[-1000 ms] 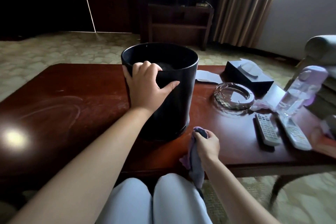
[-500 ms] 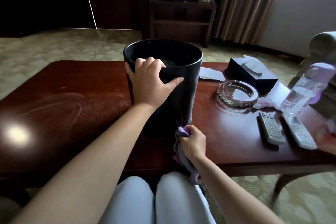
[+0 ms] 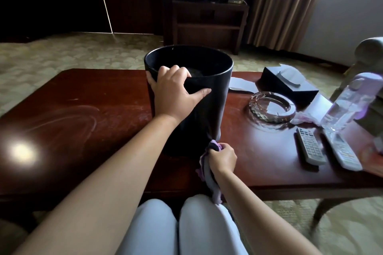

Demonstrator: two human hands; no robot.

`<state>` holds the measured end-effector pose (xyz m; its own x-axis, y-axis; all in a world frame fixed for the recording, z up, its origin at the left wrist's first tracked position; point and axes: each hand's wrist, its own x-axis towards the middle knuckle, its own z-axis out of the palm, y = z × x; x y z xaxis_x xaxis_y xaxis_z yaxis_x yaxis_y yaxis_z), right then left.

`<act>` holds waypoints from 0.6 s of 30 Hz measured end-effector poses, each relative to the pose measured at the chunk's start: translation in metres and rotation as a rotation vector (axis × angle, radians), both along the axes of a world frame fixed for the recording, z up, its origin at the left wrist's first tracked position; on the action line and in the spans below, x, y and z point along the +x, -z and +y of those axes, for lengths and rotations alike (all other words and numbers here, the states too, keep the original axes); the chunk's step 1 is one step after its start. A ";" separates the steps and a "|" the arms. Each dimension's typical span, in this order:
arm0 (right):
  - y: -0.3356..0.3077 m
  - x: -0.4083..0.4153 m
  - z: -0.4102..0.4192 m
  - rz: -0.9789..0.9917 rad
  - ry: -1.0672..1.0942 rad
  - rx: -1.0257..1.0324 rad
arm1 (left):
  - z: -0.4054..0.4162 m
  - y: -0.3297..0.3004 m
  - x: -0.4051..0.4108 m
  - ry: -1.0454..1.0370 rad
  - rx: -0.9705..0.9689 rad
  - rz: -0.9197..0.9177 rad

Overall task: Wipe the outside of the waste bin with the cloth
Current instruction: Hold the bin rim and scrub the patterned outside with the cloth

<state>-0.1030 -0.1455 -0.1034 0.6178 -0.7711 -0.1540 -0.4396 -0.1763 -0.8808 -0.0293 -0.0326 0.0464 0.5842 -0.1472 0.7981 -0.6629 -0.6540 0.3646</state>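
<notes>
A black round waste bin (image 3: 215, 97) stands upright on the dark red wooden table (image 3: 83, 109), near its middle. My left hand (image 3: 174, 93) grips the bin's near rim, fingers hooked over the edge and thumb stretched along the outer wall. My right hand (image 3: 222, 158) holds a bunched purple cloth (image 3: 208, 174) and presses its top against the bin's lower right side, close to the base. The rest of the cloth hangs down over the table's front edge.
Right of the bin lie a glass ashtray (image 3: 271, 108), a black tissue box (image 3: 290, 87), two remote controls (image 3: 309, 146), a clear water bottle (image 3: 350, 103) and crumpled tissue. A dark TV stand (image 3: 209, 23) and curtains stand behind. My knees are under the table's front edge.
My right hand has moved left and up from the table top, bringing the cloth against the bin's lower right side. My left hand has kept its grip on the rim.
</notes>
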 end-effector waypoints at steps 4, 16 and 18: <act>0.003 -0.005 0.000 -0.009 -0.120 -0.032 | -0.001 0.001 0.001 -0.017 -0.005 -0.001; -0.010 0.016 -0.027 0.017 0.008 0.082 | 0.001 -0.004 0.006 0.023 -0.053 0.098; -0.008 0.006 -0.032 -0.074 -0.067 0.178 | -0.001 -0.003 0.006 0.033 -0.061 0.090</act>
